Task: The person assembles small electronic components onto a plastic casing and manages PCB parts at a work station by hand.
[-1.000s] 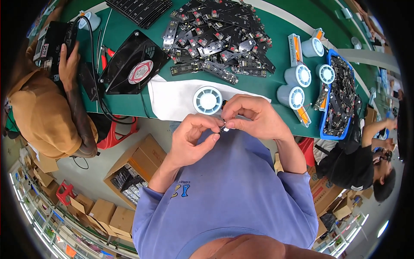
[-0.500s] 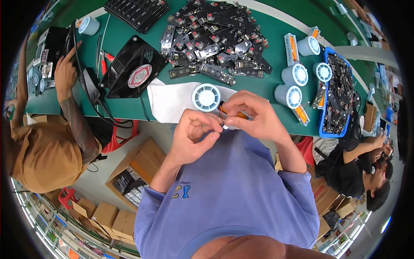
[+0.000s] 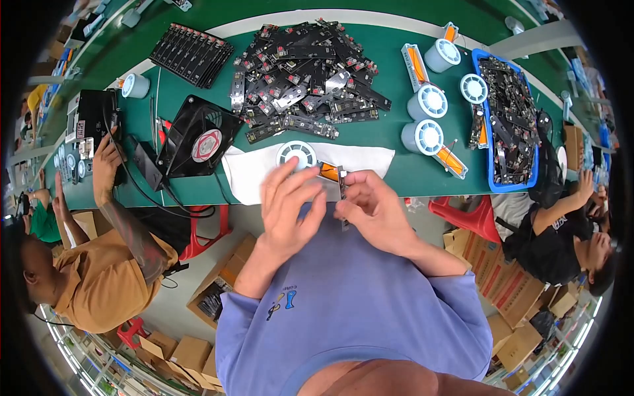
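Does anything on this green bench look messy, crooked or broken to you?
Nothing looks broken. The black circuit boards lie in a loose, jumbled heap on the green table, unlike the neat row of black parts at its left. Both hands hold one small strip.

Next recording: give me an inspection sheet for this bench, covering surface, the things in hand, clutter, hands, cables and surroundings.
Surface: green bench with a white cloth at the near edge.
Things in hand: a narrow dark circuit strip pinched between both hands; an orange tape piece beside it, contact unclear.
Clutter: heap of black boards, black fan, white tape reels, blue tray of parts, a reel on the cloth.
Hands: left hand fingers spread over the strip; right hand gripping it.
Cables: black leads trailing from the fan off the bench edge.
Surroundings: seated co-workers either side, red stools, cardboard boxes on the floor.
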Tool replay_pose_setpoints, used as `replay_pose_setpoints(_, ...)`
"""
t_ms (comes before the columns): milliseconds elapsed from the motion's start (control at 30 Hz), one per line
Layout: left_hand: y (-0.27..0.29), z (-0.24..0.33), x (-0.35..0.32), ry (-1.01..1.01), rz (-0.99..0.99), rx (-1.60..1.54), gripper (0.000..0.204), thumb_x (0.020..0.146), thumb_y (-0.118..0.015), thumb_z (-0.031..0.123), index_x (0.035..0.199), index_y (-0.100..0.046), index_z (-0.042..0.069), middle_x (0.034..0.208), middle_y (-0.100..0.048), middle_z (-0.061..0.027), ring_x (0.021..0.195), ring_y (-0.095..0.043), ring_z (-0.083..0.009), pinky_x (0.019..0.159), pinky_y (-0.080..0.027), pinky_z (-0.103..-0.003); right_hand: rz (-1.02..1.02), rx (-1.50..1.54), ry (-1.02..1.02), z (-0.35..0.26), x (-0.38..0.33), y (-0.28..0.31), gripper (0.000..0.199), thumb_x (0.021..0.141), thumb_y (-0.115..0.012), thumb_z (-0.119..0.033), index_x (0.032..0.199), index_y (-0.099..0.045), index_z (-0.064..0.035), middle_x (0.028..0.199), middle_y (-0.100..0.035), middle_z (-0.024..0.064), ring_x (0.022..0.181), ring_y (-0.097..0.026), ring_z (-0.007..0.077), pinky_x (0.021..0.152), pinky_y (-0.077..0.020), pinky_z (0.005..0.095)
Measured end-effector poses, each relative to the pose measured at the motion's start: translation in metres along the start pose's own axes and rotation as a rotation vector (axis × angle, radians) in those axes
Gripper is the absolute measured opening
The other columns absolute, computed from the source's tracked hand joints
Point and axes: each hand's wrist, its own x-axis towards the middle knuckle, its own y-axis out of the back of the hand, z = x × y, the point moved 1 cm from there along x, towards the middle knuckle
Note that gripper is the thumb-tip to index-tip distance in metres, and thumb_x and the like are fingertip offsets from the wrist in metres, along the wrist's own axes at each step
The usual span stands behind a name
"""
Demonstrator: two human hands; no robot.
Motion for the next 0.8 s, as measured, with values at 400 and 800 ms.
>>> replay_pose_setpoints(400,-0.006,-0.015,0.015,-0.229,-0.009,0.636,0.029,0.079,-0.085,0.011,0.107,-0.077,0.014,0.125,-0.071,-0.0027,0.130,-0.057,-0.0325,0.117,-0.032,-0.053,0.242,-0.866,0.673,-0.017,0.008,0.017,0.037,0.093,-0.073,-0.003,0.127,-0.065,0.0069,0.114,-0.064,0.0192,0.097,-0.067,0.0359,0.082,-0.0556,0.0434)
replay_pose_setpoints(800,0.011,-0.010,0.027,-0.429,-0.310,0.800,0.029,0.083,-0.069,0.011,0.110,-0.072,0.002,0.137,-0.060,-0.0114,0.130,-0.051,-0.0448,0.105,-0.043,-0.059,0.134,-1.073,0.723,-0.033,0.018,0.025,0.037,0.091,-0.071,-0.002,0.127,-0.066,0.0076,0.112,-0.061,0.0159,0.102,-0.059,0.0339,0.084,-0.0539,0.0436)
